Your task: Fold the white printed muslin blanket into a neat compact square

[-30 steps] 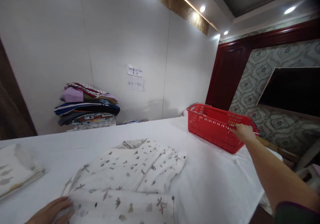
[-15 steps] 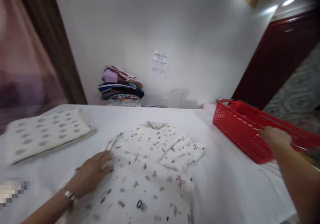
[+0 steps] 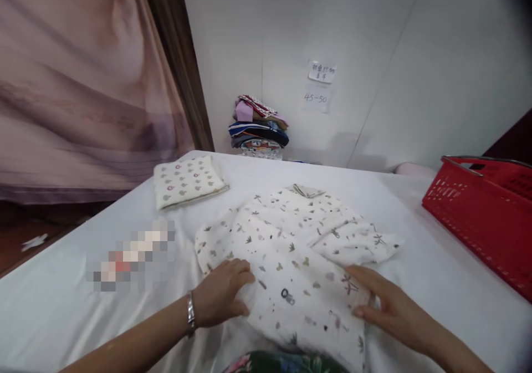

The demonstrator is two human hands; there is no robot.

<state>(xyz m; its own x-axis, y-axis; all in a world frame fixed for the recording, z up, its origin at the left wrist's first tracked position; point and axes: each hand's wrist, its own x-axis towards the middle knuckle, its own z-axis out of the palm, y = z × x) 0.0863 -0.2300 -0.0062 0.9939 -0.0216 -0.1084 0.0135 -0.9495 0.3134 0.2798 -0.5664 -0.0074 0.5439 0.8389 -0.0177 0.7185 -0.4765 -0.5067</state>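
A white shirt [image 3: 286,262] with small plant-like and dark prints lies spread over the white-covered table, its collar pointing away from me and a sleeve out to each side. My left hand [image 3: 222,295], with a silver bracelet at the wrist, rests at the shirt's left edge, thumb apart from the fingers. At the right edge, my right hand [image 3: 386,306] touches the cloth with thumb and fingers spread. Beyond my left hand lies a folded cream cloth [image 3: 189,182] with grey and reddish motifs.
A red plastic basket [image 3: 477,223] stands at the right. Stacked folded clothes [image 3: 260,129] sit by the wall behind the table [image 3: 419,273]. A pixelated patch covers something at the left. A pink curtain [image 3: 83,85] hangs there, and paper signs [image 3: 318,96] are on the wall.
My right hand has moved from the red basket to the shirt's right edge. My left hand stays by its left side. The view has turned leftward.
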